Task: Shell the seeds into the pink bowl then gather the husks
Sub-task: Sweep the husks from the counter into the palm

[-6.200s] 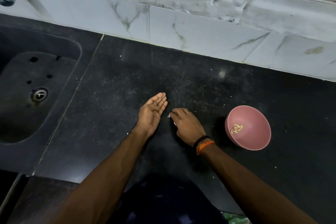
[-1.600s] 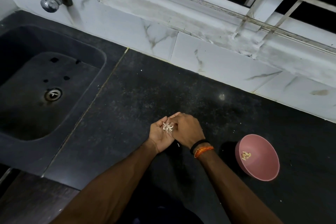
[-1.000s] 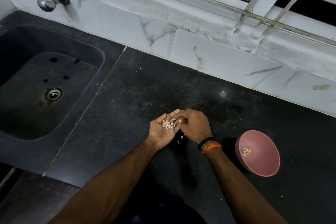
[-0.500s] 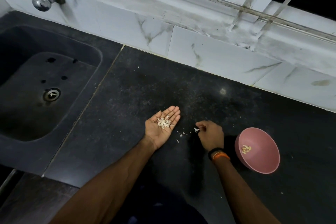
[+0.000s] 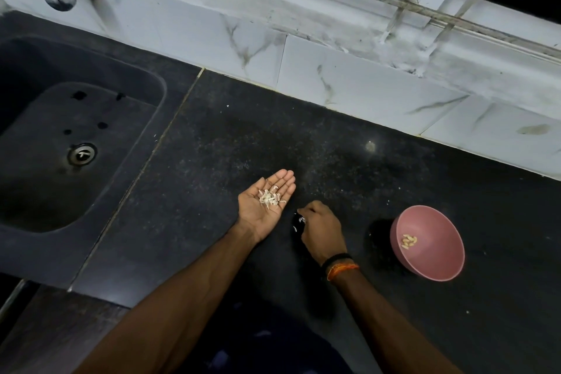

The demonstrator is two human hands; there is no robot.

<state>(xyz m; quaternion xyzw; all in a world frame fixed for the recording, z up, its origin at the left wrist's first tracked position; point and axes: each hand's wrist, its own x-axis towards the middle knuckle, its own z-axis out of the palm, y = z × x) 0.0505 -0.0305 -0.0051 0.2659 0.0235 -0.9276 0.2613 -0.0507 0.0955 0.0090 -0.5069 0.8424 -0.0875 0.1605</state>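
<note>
— While the left hand lay palm-up with its fingers straight, where did the husks sit?

— Heaped in that palm; a few loose bits lay on the worktop just beside it, under the right hand.

— And the right grip?

— Narrow, fingers curled knuckles-up, fingertips pinching at those bits. It was the nearer hand; the palm waited to its left, the pink bowl with seeds well apart on its right.
</note>
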